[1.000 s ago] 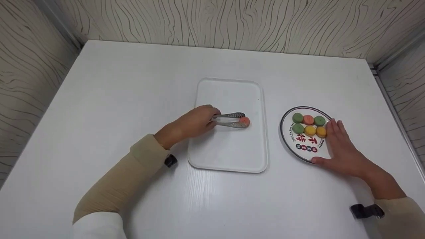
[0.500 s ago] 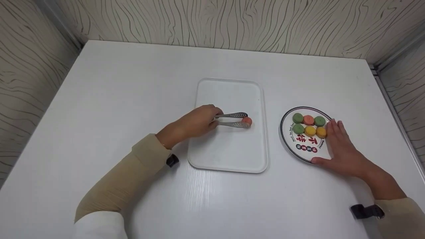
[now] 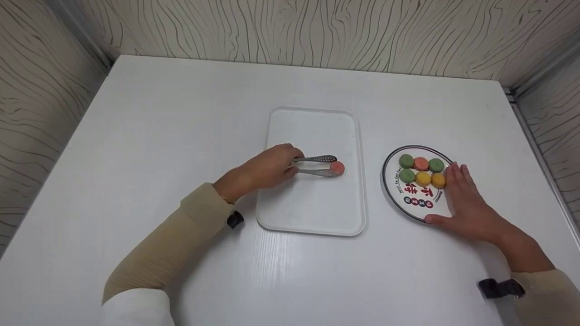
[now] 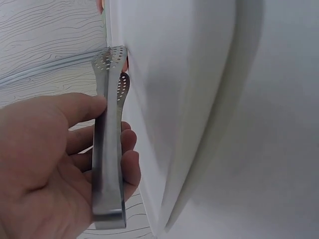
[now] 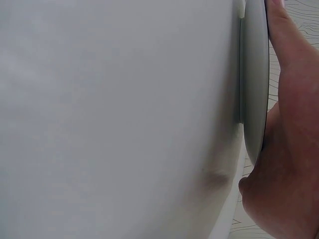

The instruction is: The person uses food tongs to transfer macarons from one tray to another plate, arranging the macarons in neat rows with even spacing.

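Observation:
My left hand (image 3: 274, 167) grips a pair of metal tongs (image 4: 105, 154) with perforated tips, thumb on one arm and fingers curled round the other. The tongs' tips stand apart over a white tray (image 3: 312, 208), on either side of a coral macaron (image 3: 338, 168); the lower tip overlaps it in the head view. In the left wrist view the macaron is mostly hidden behind the tips. My right hand (image 3: 473, 213) rests at the right edge of a round printed plate (image 3: 398, 199), fingers straight and thumb on the rim.
The plate bears two rows of macarons: green ones (image 3: 406, 160), a coral one (image 3: 421, 163) and yellow ones (image 3: 423, 178). The tray and plate stand on a white table (image 3: 181, 113), with a gap between them. Wood-patterned panels (image 3: 317, 31) close off the back and sides.
The coral macaron on the tray and the tongs have shifted slightly right. The upper tongs tip now stands a little farther from the macaron. My right hand and the plate have not moved.

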Demonstrator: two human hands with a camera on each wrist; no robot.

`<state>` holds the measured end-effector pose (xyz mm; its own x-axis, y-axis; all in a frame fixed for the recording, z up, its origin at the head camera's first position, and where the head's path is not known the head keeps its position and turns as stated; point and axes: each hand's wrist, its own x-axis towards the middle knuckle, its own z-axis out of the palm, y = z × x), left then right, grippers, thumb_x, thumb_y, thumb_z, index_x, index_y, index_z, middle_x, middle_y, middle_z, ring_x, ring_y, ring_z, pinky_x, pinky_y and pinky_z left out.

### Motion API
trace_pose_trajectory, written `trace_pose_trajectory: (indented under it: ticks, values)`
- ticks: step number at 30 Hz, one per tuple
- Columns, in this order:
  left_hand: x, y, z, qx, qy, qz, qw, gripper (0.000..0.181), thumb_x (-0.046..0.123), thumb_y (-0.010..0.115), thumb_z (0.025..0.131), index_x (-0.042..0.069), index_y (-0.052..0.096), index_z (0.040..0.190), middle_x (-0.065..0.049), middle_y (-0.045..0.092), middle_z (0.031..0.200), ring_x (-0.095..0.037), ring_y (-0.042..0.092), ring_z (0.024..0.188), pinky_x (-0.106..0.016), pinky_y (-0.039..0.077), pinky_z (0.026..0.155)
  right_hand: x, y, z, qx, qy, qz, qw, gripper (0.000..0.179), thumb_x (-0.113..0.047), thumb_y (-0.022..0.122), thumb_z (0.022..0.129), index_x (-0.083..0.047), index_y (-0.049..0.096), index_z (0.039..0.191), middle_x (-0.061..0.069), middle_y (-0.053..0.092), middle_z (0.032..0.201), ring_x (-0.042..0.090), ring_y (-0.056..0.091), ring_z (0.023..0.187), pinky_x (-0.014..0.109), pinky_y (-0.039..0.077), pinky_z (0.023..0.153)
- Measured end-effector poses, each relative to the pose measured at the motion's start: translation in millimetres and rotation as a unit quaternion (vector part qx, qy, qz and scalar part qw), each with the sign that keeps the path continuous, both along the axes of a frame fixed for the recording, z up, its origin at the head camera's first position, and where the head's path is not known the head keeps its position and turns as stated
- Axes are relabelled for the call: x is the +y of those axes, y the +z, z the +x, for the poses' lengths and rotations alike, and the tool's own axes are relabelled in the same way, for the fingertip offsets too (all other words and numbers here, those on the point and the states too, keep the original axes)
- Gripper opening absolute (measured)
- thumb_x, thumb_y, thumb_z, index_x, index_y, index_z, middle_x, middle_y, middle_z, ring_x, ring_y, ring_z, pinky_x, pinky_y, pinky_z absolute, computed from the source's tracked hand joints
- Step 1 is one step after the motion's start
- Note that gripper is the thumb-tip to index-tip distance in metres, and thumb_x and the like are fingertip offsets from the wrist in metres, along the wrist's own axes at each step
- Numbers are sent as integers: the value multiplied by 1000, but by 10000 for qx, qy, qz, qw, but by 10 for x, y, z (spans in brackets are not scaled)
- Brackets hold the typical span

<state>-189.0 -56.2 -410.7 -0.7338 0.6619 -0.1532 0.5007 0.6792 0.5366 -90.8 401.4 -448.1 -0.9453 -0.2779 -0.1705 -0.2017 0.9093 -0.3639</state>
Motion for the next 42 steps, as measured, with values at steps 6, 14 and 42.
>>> trace_pose_trajectory:
  ticks: [6, 14, 42]
  values:
    - [-19, -16, -6, 13, 65, 34, 10000, 33, 7, 59, 103, -2, 60, 135, -14, 64, 129, -22, 59, 115, -36, 48, 102, -7, 12, 4, 1, -21, -15, 10000, 127, -52, 76, 86, 6, -10, 158, 29, -14, 165, 39, -25, 151, 57, -5, 121]
    - [-14, -23, -22, 76, -91, 52, 9999, 32, 6, 58, 103, -5, 59, 133, -16, 64, 128, -23, 59, 114, -35, 49, 99, -4, 1, 6, -36, -63, -152, 9999, 127, -51, 77, 86, 5, -10, 158, 27, -15, 165, 38, -25, 151, 59, -6, 121]
    - [227, 120, -5, 279, -358, 100, 9989, 33, 7, 59, 103, -2, 60, 134, -14, 65, 129, -22, 60, 116, -34, 48, 102, -5, 5, -4, 48, 55, 12, 10000, 126, -51, 77, 86, 9, -8, 157, 32, -12, 164, 41, -23, 151, 45, -11, 122]
